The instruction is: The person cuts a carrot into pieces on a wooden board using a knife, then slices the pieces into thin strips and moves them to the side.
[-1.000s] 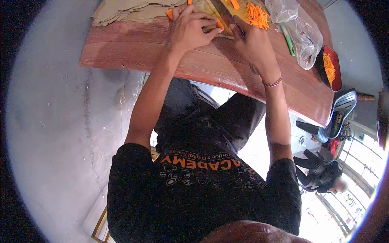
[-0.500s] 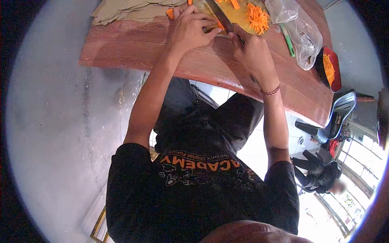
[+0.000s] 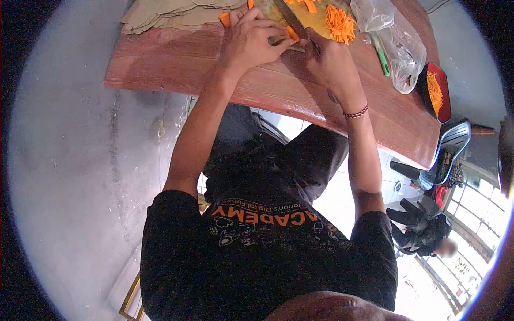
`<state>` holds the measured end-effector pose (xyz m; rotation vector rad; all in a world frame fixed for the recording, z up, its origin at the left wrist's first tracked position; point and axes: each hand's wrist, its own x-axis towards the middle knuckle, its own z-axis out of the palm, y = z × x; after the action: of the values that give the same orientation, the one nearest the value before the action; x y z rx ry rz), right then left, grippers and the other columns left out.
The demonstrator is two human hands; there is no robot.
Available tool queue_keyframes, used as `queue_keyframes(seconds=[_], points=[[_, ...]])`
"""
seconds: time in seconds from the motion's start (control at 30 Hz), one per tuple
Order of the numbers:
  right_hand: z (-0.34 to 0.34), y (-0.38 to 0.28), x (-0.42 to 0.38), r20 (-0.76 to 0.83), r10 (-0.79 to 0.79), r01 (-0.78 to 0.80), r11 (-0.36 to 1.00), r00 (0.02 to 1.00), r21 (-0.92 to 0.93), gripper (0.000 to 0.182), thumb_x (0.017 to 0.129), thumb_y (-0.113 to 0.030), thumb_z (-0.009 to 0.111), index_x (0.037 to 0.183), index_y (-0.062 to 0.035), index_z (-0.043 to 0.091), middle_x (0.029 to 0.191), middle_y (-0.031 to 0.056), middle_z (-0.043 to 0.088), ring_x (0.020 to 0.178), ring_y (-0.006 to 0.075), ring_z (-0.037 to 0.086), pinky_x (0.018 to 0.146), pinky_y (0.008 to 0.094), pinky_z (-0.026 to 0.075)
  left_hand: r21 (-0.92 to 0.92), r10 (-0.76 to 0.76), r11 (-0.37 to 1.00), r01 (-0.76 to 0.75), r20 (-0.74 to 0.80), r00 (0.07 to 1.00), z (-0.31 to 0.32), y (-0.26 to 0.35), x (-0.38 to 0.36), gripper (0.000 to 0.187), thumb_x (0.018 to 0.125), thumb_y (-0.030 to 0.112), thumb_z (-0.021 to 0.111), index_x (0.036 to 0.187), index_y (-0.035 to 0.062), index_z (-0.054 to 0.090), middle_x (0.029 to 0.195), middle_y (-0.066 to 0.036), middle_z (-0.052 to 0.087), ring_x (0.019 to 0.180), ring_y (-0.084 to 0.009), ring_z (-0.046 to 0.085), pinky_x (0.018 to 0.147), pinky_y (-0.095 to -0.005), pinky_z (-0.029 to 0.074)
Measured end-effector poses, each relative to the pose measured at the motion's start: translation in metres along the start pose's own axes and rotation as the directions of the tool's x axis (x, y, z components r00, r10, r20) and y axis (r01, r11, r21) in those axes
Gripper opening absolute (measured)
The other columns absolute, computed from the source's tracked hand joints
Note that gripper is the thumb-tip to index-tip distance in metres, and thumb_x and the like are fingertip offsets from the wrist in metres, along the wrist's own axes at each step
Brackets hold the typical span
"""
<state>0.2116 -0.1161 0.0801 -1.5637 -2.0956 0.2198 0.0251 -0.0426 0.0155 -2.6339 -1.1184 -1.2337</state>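
My right hand [image 3: 331, 61] is closed around the handle of a knife [image 3: 292, 18], whose blade points away and to the left over a yellowish cutting board [image 3: 316, 22]. Just left of the blade, my left hand [image 3: 256, 40] has its fingers curled and pressed on a piece of carrot [image 3: 292, 33]. Another orange carrot chunk [image 3: 225, 20] lies beside the left hand's far side. A pile of carrot strips [image 3: 340, 24] sits on the board's right part, and a few cut pieces lie near the top edge of the view.
Brown paper sheets [image 3: 166, 16] cover the table's far left. On the right are a clear plastic bag [image 3: 404, 53], a green-handled tool [image 3: 383, 60] and a red-and-black tray [image 3: 443, 101] holding carrot strips. A person [image 3: 423, 224] is in the background near the windows.
The knife and my right hand have shifted slightly, and more of the carrot piece shows beside the blade. My left hand keeps nearly the same place.
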Motion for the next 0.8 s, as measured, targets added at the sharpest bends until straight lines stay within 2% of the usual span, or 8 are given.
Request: queue_keyframes(seconds=[0.07,0.17,0.23,0.37,0.43,0.53,0.8], points=[[0.001,0.001,0.0,0.021,0.03,-0.029,1.0,0.999,-0.007,0.03,0.086,-0.016,0.06,0.111,-0.0003,0.064,0.077,0.0279,0.065,0.075,0.0452,0.066,0.069,0.0528,0.055,-0.016,-0.016,1.0,0.016,0.003,1.0,0.0,0.001,0.0,0.024,0.073,0.04,0.08,0.079,0.017,0.08,0.09,0.006,0.075,0.096,-0.015,0.058,0.092,-0.0375,0.034],[0.002,0.003,-0.002,-0.011,0.025,-0.025,1.0,1.0,0.007,0.029,0.087,-0.016,0.058,0.11,-0.0005,0.064,0.077,0.0276,0.065,0.076,0.0449,0.066,0.07,0.0526,0.054,0.059,0.017,0.998,-0.016,-0.013,1.0,0.002,0.0,0.0,0.03,0.071,0.047,0.081,0.084,0.0199,0.08,0.096,0.006,0.075,0.093,-0.017,0.058,0.089,-0.0377,0.035],[-0.007,-0.006,-0.003,0.035,0.129,-0.129,0.992,0.991,0.01,0.028,0.088,-0.016,0.058,0.111,-0.0027,0.064,0.079,0.0278,0.065,0.077,0.0456,0.066,0.07,0.0535,0.054,0.056,0.019,0.998,-0.018,-0.027,0.999,0.001,0.002,-0.001,0.036,0.07,0.05,0.081,0.088,0.0191,0.079,0.098,0.006,0.075,0.092,-0.018,0.058,0.088,-0.0386,0.036],[-0.01,0.002,-0.008,-0.022,0.11,-0.108,0.992,0.994,0.065,0.027,0.089,-0.017,0.057,0.112,-0.0054,0.064,0.083,0.0279,0.065,0.08,0.0464,0.065,0.071,0.0547,0.053,0.107,0.029,0.994,-0.024,-0.044,0.999,0.003,0.006,0.003,0.041,0.07,0.053,0.08,0.09,0.0184,0.079,0.099,0.006,0.074,0.093,-0.019,0.059,0.088,-0.0396,0.036],[-0.008,0.007,-0.008,-0.034,0.159,-0.158,0.987,0.987,0.018,0.029,0.094,-0.024,0.06,0.119,-0.0102,0.066,0.085,0.0283,0.064,0.085,0.046,0.064,0.071,0.0497,0.052,0.086,0.064,0.995,-0.055,-0.105,0.992,0.008,0.006,0.005,0.038,0.072,0.051,0.079,0.09,0.0182,0.079,0.098,0.005,0.074,0.094,-0.0198,0.06,0.088,-0.0402,0.037],[-0.013,0.004,-0.01,-0.043,0.147,-0.145,0.988,0.988,0.046,0.029,0.092,-0.019,0.056,0.118,-0.0089,0.066,0.086,0.0273,0.066,0.084,0.0465,0.065,0.073,0.0542,0.053,0.066,0.072,0.996,-0.067,-0.071,0.995,0.009,0.007,0.003,0.036,0.073,0.049,0.079,0.09,0.0177,0.079,0.096,0.004,0.073,0.095,-0.0201,0.061,0.089,-0.0402,0.037],[-0.013,0.004,-0.011,-0.03,0.184,-0.18,0.979,0.983,0.099,0.028,0.094,-0.02,0.056,0.117,-0.0093,0.067,0.089,0.028,0.066,0.085,0.0469,0.064,0.074,0.0529,0.053,-0.004,0.045,0.999,-0.045,-0.014,0.999,0.002,-0.003,0.001,0.025,0.076,0.037,0.078,0.088,0.0147,0.077,0.095,0.002,0.071,0.097,-0.0195,0.06,0.092,-0.0403,0.037]])
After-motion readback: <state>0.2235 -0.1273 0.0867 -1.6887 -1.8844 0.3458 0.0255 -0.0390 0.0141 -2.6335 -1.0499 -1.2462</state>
